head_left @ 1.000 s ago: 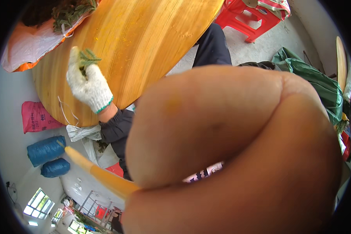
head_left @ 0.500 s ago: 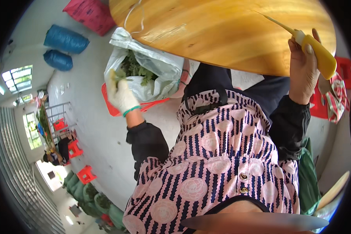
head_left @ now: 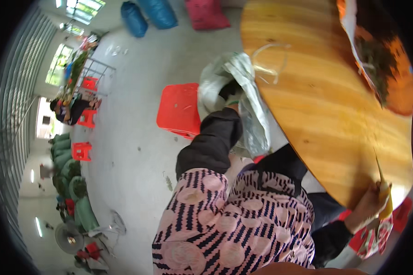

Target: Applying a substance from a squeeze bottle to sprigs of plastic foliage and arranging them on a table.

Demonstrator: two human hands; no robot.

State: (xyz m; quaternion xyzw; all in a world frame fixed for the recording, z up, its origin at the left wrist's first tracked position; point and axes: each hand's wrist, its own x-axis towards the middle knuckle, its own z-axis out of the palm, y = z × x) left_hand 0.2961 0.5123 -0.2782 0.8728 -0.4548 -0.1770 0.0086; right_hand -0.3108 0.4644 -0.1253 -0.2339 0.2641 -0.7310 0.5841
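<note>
Left hand (head_left: 228,94) now inside plastic bag (head_left: 243,87)

A round wooden table (head_left: 326,105) fills the upper right of the view. A plastic bag (head_left: 243,96) hangs at its left edge, and the person's left hand (head_left: 229,94) is inside the bag's mouth. Just left of the bag, a plastic stool (head_left: 179,110) stands on the floor. A tray of leafy greens (head_left: 376,59) lies on the table's far right side. At the table's near edge, lower right, the right hand (head_left: 367,208) grips a knife (head_left: 383,192). Sacks (head_left: 158,13) lie on the floor beyond the table, upper left.
</note>
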